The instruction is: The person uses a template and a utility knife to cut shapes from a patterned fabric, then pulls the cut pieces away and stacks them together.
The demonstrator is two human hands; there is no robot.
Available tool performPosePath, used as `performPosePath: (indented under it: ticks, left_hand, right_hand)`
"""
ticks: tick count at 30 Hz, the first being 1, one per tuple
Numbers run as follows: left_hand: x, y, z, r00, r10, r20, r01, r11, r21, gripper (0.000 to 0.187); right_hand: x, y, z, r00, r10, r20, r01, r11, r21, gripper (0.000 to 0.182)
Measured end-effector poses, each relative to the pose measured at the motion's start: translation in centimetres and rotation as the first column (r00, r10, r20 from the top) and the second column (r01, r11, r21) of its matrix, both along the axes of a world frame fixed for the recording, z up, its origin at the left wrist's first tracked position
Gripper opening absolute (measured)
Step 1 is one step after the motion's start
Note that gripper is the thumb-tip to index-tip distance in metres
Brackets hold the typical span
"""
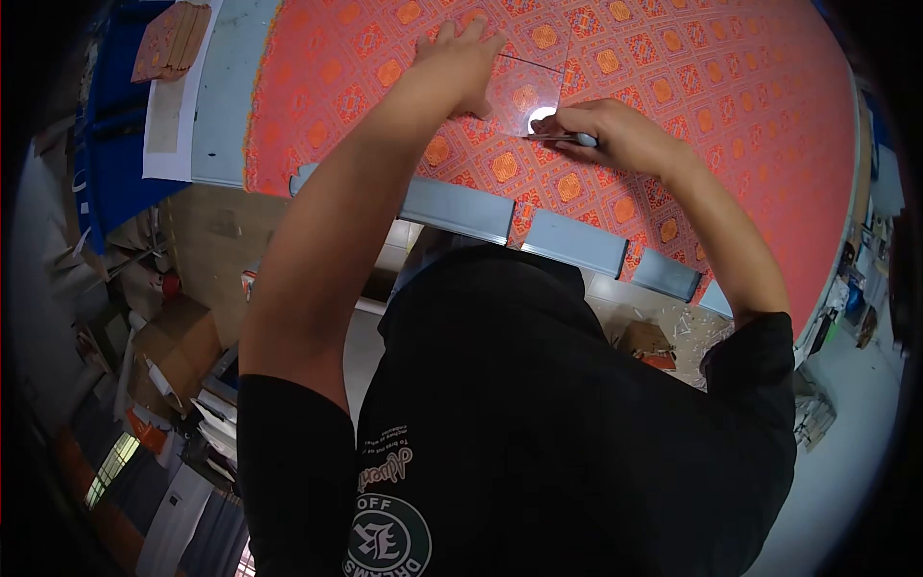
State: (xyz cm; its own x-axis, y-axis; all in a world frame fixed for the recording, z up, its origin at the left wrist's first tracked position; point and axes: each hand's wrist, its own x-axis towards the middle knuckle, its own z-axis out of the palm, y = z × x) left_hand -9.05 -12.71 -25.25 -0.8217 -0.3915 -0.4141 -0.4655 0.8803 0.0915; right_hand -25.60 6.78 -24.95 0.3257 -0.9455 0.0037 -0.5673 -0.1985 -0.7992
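— Template [524, 91]: a clear sheet, lying flat on the red patterned cloth [692, 87] near the near edge of the worktop [226, 106]. Its edges show as thin dark lines, and a round hole near its near corner shines white.

— What are the hands doing with it?

— The left hand [461, 58] lies palm down, fingers spread and flat, pressing on the far left part of the sheet. It is open; it clasps nothing.

— And the right?

— The right hand [615, 130] is closed around a thin tool [558, 138], which looks like a blade or a pen; I cannot tell which. The tool lies almost level, its tip at the near edge of the sheet, just under the round hole. The fingers are curled tight on the handle.

— Where do the two hands sit against each other?

— Near, on one sheet: left at its far side, right at its near right corner.

— What lies round that?

— The cloth covers most of the worktop and hangs over the near edge, where grey metal bars [567, 240] hold it. To the far left, a stack of patterned pieces [171, 38] rests on a blue surface. Below the edge: cardboard boxes [183, 337] on the floor.
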Motion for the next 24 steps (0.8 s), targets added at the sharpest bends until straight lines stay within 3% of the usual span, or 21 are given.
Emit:
performPosePath:
  ticks: [4,9,19,21,24]
  left_hand:
    - [-0.2,0.5,0.8,0.996,0.014,0.085,-0.012,1.000,-0.025,0.121]
    - [-0.4,0.9,1.0,0.995,0.019,0.100,-0.012,0.997,-0.075,0.120]
    - [-0.7,1.0,1.0,0.990,0.031,0.138,-0.022,0.997,-0.073,0.123]
    - [-0.7,1.1,1.2,0.990,0.028,0.139,-0.018,0.997,-0.073,0.123]
    - [-0.7,1.0,1.1,0.991,0.016,0.133,-0.005,0.997,-0.077,0.123]
  right_hand:
    - [0.0,-0.6,0.1,0.999,0.037,-0.028,-0.038,0.999,-0.031,0.026]
    - [-0.4,-1.1,1.6,0.976,0.105,-0.193,-0.096,0.994,0.055,0.029]
    - [-0.6,-1.6,2.1,0.978,0.146,-0.152,-0.147,0.989,0.006,0.024]
    - [-0.6,-1.9,2.5,0.929,0.196,-0.312,-0.161,0.978,0.136,0.019]
    - [-0.2,-1.9,2.4,0.946,0.173,-0.274,-0.165,0.985,0.052,0.024]
